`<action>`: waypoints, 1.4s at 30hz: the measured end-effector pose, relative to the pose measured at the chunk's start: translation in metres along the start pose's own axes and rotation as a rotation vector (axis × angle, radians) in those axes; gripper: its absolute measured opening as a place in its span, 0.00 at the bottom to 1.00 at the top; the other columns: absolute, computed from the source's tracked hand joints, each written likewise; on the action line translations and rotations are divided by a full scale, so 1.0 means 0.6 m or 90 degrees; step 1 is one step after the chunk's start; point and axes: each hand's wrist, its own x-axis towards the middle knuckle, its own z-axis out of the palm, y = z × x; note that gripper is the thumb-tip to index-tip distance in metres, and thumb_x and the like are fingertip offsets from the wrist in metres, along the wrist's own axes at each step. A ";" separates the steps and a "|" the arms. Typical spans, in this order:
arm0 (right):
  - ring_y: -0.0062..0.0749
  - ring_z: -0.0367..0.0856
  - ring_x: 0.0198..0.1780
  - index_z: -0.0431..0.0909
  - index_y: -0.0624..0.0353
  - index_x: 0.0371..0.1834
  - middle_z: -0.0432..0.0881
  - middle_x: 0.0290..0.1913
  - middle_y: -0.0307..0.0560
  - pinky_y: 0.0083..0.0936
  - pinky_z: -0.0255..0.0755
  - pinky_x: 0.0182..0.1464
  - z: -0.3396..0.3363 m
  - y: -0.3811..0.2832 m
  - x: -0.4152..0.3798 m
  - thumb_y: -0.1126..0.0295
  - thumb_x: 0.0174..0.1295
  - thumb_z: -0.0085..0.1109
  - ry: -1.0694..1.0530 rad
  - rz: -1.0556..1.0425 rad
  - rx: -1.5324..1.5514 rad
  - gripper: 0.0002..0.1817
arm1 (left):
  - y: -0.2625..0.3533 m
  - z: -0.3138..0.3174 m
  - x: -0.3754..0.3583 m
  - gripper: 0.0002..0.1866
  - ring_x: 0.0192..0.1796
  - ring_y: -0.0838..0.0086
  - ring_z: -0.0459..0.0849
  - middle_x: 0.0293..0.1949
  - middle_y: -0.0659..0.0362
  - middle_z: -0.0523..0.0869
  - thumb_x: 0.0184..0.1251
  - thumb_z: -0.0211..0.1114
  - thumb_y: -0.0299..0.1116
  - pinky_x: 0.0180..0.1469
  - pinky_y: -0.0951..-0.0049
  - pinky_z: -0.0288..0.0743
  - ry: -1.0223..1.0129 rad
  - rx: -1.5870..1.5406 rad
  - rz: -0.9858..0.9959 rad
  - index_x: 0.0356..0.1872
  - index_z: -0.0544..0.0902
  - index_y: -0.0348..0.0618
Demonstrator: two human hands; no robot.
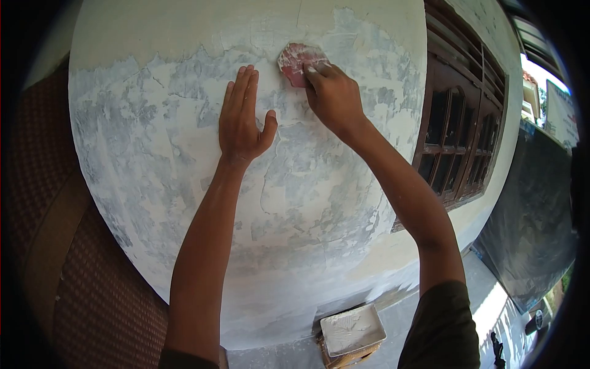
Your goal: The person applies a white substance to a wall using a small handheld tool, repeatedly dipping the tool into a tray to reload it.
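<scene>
Reddish, dust-coated sanding pad (298, 61): lower right part hidden under the right hand (335, 95); its grip cannot be made out. White rectangular tray (353, 329) on a brown stand: contents indistinct. Small dark objects (496, 350) on the pale floor: too small to identify. Both upper arms cut off by the bottom edge.
</scene>
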 end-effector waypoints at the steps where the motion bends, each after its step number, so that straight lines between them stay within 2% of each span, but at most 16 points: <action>1: 0.44 0.85 0.41 0.86 0.58 0.48 0.85 0.38 0.47 0.37 0.81 0.42 -0.013 -0.010 -0.014 0.73 0.56 0.66 0.008 0.004 0.034 0.15 | 0.001 0.000 -0.001 0.36 0.77 0.52 0.64 0.72 0.42 0.69 0.61 0.55 0.39 0.75 0.47 0.58 0.001 -0.001 0.000 0.70 0.67 0.28; 7: 0.50 0.83 0.38 0.86 0.58 0.47 0.84 0.37 0.50 0.41 0.78 0.42 -0.031 0.078 0.121 0.71 0.60 0.60 0.127 0.031 0.004 0.13 | -0.003 0.005 -0.002 0.36 0.77 0.52 0.64 0.72 0.43 0.69 0.61 0.55 0.38 0.76 0.47 0.58 0.000 0.013 0.006 0.70 0.67 0.29; 8: 0.51 0.83 0.38 0.85 0.58 0.47 0.84 0.38 0.51 0.42 0.78 0.42 -0.028 0.097 0.138 0.71 0.61 0.59 0.074 0.044 -0.026 0.13 | -0.003 0.006 -0.002 0.36 0.77 0.52 0.65 0.72 0.43 0.70 0.61 0.55 0.38 0.76 0.47 0.58 0.003 0.013 0.006 0.70 0.67 0.29; 11: 0.49 0.84 0.40 0.85 0.58 0.48 0.84 0.38 0.51 0.41 0.79 0.42 -0.003 0.117 0.114 0.72 0.59 0.61 0.036 -0.002 -0.049 0.13 | -0.005 0.004 -0.001 0.36 0.77 0.53 0.65 0.72 0.43 0.70 0.61 0.55 0.38 0.75 0.47 0.58 0.006 0.015 0.010 0.70 0.67 0.29; 14: 0.46 0.84 0.42 0.85 0.59 0.49 0.84 0.38 0.49 0.39 0.80 0.43 -0.003 0.063 0.005 0.75 0.57 0.64 0.049 0.002 0.012 0.15 | -0.003 0.004 -0.002 0.35 0.77 0.53 0.65 0.72 0.42 0.70 0.61 0.55 0.39 0.75 0.47 0.58 0.007 0.011 0.009 0.70 0.68 0.29; 16: 0.43 0.85 0.39 0.86 0.57 0.52 0.84 0.35 0.48 0.35 0.81 0.41 -0.024 0.017 -0.055 0.74 0.56 0.67 0.016 0.022 0.071 0.18 | -0.001 0.004 -0.002 0.35 0.76 0.52 0.65 0.71 0.42 0.71 0.61 0.55 0.39 0.75 0.47 0.58 0.013 0.012 0.006 0.70 0.68 0.29; 21: 0.45 0.84 0.34 0.85 0.59 0.52 0.83 0.35 0.51 0.36 0.77 0.38 -0.043 0.056 0.062 0.75 0.57 0.64 0.117 0.048 0.082 0.17 | -0.003 0.006 -0.002 0.35 0.76 0.52 0.66 0.71 0.42 0.71 0.62 0.55 0.39 0.75 0.48 0.59 0.007 0.024 0.012 0.70 0.68 0.29; 24: 0.54 0.84 0.44 0.82 0.68 0.36 0.85 0.38 0.60 0.45 0.79 0.46 -0.018 0.086 0.147 0.76 0.61 0.57 0.086 0.051 0.025 0.07 | -0.002 0.003 -0.001 0.35 0.76 0.52 0.66 0.71 0.42 0.70 0.61 0.55 0.39 0.75 0.48 0.59 0.006 0.015 0.007 0.70 0.68 0.29; 25: 0.54 0.84 0.44 0.82 0.68 0.36 0.85 0.38 0.60 0.45 0.79 0.46 -0.011 0.086 0.142 0.76 0.61 0.57 0.089 0.050 0.028 0.07 | -0.001 0.002 -0.001 0.35 0.76 0.52 0.66 0.71 0.42 0.70 0.61 0.55 0.39 0.75 0.48 0.59 0.006 0.019 0.008 0.70 0.68 0.29; 27: 0.48 0.84 0.38 0.84 0.60 0.46 0.84 0.36 0.50 0.40 0.79 0.41 0.004 0.081 0.116 0.74 0.58 0.62 0.066 -0.014 -0.022 0.13 | -0.001 0.001 0.000 0.36 0.76 0.51 0.66 0.71 0.42 0.70 0.60 0.56 0.38 0.75 0.48 0.59 0.001 0.016 0.004 0.69 0.68 0.29; 29: 0.47 0.84 0.43 0.84 0.58 0.46 0.85 0.39 0.48 0.40 0.80 0.43 0.001 0.051 0.052 0.76 0.55 0.63 0.022 0.005 0.004 0.14 | 0.000 0.000 0.001 0.36 0.76 0.51 0.65 0.71 0.42 0.71 0.60 0.56 0.38 0.75 0.48 0.59 0.004 0.011 0.005 0.69 0.68 0.29; 32: 0.43 0.85 0.40 0.87 0.58 0.50 0.86 0.39 0.49 0.36 0.81 0.42 -0.034 -0.012 -0.035 0.75 0.55 0.67 0.008 0.007 0.075 0.17 | 0.003 0.002 -0.001 0.35 0.77 0.51 0.64 0.72 0.43 0.70 0.63 0.54 0.38 0.76 0.47 0.57 0.006 -0.002 0.001 0.71 0.67 0.30; 36: 0.47 0.83 0.35 0.87 0.59 0.48 0.84 0.36 0.51 0.39 0.78 0.39 -0.045 0.039 0.083 0.74 0.58 0.62 0.084 0.033 0.079 0.14 | 0.002 0.002 -0.002 0.34 0.77 0.51 0.63 0.73 0.44 0.69 0.65 0.52 0.39 0.76 0.46 0.55 0.000 -0.007 -0.006 0.72 0.65 0.32; 38: 0.49 0.84 0.37 0.86 0.58 0.45 0.84 0.37 0.51 0.42 0.78 0.40 -0.033 0.062 0.144 0.72 0.59 0.60 0.075 0.068 0.023 0.12 | 0.001 0.002 -0.001 0.35 0.77 0.51 0.64 0.72 0.43 0.70 0.63 0.54 0.39 0.76 0.46 0.57 0.004 0.002 -0.003 0.71 0.67 0.31; 40: 0.54 0.84 0.44 0.82 0.67 0.36 0.85 0.38 0.59 0.45 0.79 0.46 -0.003 0.085 0.174 0.77 0.61 0.56 0.085 0.029 0.002 0.06 | 0.000 0.003 -0.001 0.35 0.76 0.52 0.65 0.71 0.42 0.71 0.60 0.56 0.38 0.75 0.47 0.59 0.008 0.010 0.004 0.69 0.69 0.29; 42: 0.51 0.84 0.42 0.84 0.62 0.41 0.85 0.38 0.55 0.44 0.79 0.43 0.010 0.081 0.146 0.75 0.60 0.58 0.070 0.004 -0.023 0.09 | 0.000 0.002 -0.001 0.35 0.76 0.52 0.65 0.71 0.43 0.71 0.60 0.56 0.38 0.75 0.47 0.59 0.009 0.003 -0.002 0.69 0.69 0.29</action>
